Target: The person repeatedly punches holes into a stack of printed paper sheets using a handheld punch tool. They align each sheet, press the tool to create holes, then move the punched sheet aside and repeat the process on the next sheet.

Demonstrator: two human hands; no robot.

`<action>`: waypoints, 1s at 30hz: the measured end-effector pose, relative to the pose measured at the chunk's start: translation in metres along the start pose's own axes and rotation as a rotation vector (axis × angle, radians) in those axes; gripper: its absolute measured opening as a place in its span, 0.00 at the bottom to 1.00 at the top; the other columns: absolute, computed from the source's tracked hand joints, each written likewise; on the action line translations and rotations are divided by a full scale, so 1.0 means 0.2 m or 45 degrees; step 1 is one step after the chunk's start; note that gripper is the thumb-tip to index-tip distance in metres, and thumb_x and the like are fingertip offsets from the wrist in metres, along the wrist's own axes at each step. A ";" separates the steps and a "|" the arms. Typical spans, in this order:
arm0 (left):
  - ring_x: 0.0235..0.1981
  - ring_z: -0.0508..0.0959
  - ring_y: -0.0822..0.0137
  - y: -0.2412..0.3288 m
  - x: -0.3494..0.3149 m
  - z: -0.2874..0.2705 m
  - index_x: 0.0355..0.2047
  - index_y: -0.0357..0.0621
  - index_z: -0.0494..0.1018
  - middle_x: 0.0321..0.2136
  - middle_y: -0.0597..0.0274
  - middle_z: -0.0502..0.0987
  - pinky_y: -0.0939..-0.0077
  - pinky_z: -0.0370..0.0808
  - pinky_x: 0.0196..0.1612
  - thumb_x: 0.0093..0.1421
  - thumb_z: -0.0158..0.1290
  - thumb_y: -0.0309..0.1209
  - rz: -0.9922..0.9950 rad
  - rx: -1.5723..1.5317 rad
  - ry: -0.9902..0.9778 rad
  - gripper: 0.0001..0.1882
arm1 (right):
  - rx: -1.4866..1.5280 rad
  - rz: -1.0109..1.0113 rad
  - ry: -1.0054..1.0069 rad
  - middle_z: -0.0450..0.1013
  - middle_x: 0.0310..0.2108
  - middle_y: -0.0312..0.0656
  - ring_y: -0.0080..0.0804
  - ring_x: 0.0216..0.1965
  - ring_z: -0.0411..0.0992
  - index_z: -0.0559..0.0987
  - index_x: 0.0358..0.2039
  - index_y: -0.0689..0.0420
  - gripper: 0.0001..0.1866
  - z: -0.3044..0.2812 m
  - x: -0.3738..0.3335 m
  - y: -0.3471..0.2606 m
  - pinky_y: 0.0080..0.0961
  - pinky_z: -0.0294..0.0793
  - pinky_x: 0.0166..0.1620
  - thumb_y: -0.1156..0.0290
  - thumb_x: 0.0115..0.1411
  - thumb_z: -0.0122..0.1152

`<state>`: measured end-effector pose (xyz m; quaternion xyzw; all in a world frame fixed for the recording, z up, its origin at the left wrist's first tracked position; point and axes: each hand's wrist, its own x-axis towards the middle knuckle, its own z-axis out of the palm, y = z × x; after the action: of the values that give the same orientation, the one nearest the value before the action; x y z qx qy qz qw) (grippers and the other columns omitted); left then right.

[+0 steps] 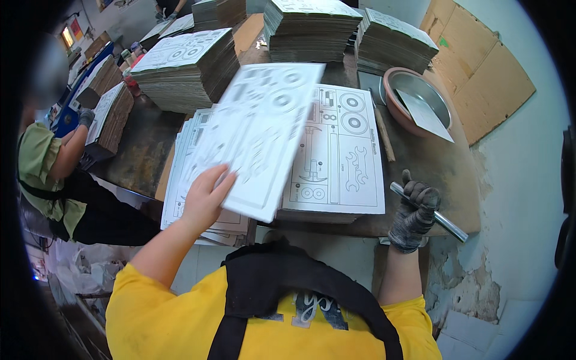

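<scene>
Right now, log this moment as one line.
left hand: lifting printed white sheet off left stack | right hand: gloved, grip shut on metal rod | right stack: flat on table

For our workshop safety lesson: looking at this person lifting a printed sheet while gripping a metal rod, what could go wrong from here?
1. The left hand is bare and pinches the lifted printed sheet at one edge only; it may sag, bend or slip.
2. The metal rod in the gloved right hand pokes past the worktable edge and might snag.
3. The swinging sheet could nudge the nearby sheet stack.
</scene>
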<state>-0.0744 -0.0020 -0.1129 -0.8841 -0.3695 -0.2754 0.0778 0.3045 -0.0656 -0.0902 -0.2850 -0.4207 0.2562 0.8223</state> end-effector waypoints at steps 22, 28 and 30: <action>0.56 0.62 0.52 0.11 0.91 1.00 0.49 0.36 0.64 0.53 0.47 0.63 0.63 0.57 0.59 0.54 0.44 0.30 -0.064 -0.374 -0.185 0.22 | -0.003 0.474 -0.177 0.66 0.19 0.35 0.24 0.24 0.63 0.68 0.21 0.57 0.11 0.18 0.29 0.96 0.25 0.67 0.35 0.66 0.56 0.54; 0.57 0.60 0.54 0.11 0.91 1.00 0.51 0.39 0.64 0.54 0.49 0.63 0.64 0.53 0.61 0.56 0.42 0.32 -0.089 -0.294 -0.240 0.22 | -0.532 0.482 -0.449 0.68 0.20 0.33 0.20 0.24 0.64 0.71 0.22 0.55 0.10 0.15 0.26 0.93 0.20 0.63 0.29 0.64 0.56 0.55; 0.58 0.60 0.56 0.11 0.92 1.01 0.51 0.40 0.64 0.55 0.50 0.62 0.65 0.53 0.61 0.57 0.41 0.32 -0.100 -0.288 -0.279 0.22 | -0.280 0.678 -0.278 0.68 0.22 0.32 0.20 0.25 0.64 0.70 0.23 0.55 0.13 0.18 0.11 0.83 0.18 0.65 0.30 0.60 0.56 0.55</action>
<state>0.1337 0.1630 -0.1810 -0.8967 -0.3768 -0.2201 -0.0738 0.2556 0.0754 -0.1745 -0.4435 -0.4423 0.4446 0.6403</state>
